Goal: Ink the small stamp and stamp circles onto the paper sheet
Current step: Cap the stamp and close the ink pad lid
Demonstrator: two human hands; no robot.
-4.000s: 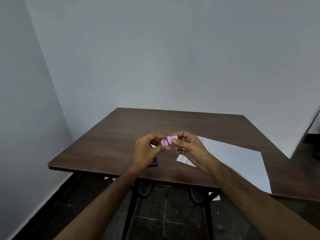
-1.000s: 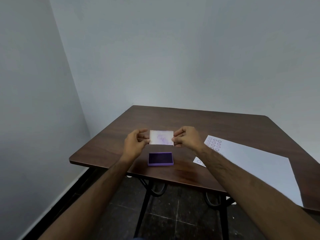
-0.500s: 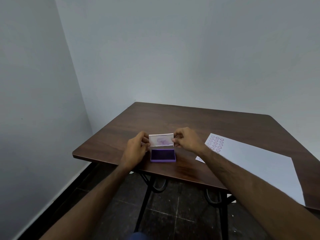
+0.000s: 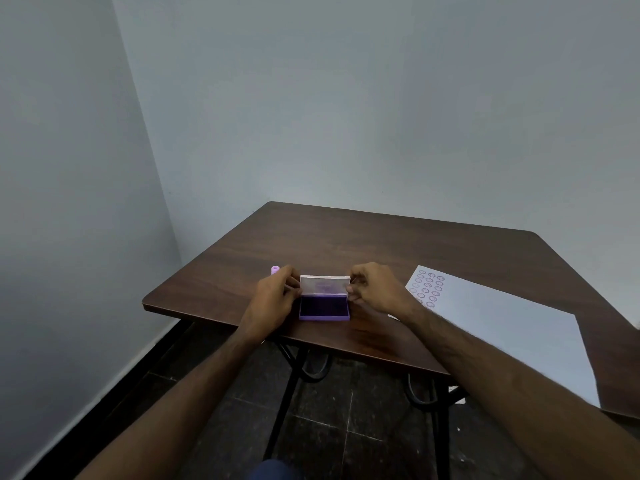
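Near the tabletop's [image 4: 346,244] front edge, left hand [image 4: 273,299] and right hand [image 4: 375,289] pinch the ink pad's [image 4: 323,308] raised lid [image 4: 324,285] (far side bare).

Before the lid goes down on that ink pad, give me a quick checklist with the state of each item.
1. Both hands on the lid: left hand and right hand pinch its two ends. Ok.
2. Lid lined up over the ink pad: its lower edge sits along the base's far edge. Ok.
3. Pad bare: nothing lies on the dark ink. Ok.
4. Small stamp out of the way: on the table, behind the left hand. Ok.
5. Stamp capped: cannot tell.
6. Paper sheet stamped: circles fill its far corner. Ok.
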